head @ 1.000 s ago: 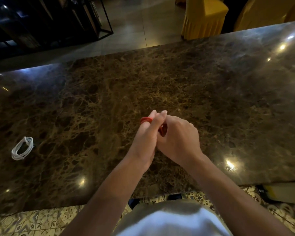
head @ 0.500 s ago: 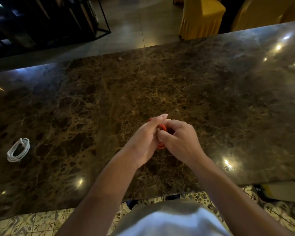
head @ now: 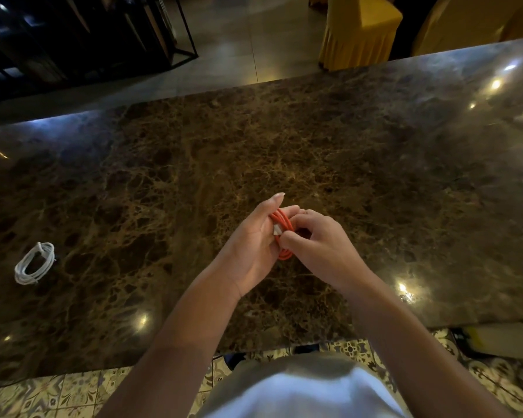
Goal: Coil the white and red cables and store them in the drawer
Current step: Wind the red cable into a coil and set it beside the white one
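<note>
Nearby, both hands, left hand point(head: 255, 242) and right hand point(head: 317, 241), closed around red cable point(head: 282, 225); white cable point(head: 34, 263) far left, coiled.

The room is dim and warm-toned. Small ceiling lights glint as bright spots across the polished dark brown marble tabletop point(head: 344, 152), with a cooler bluish sheen along its far left edge. The wide lens bends the edges, and the near foreground is soft.
</note>
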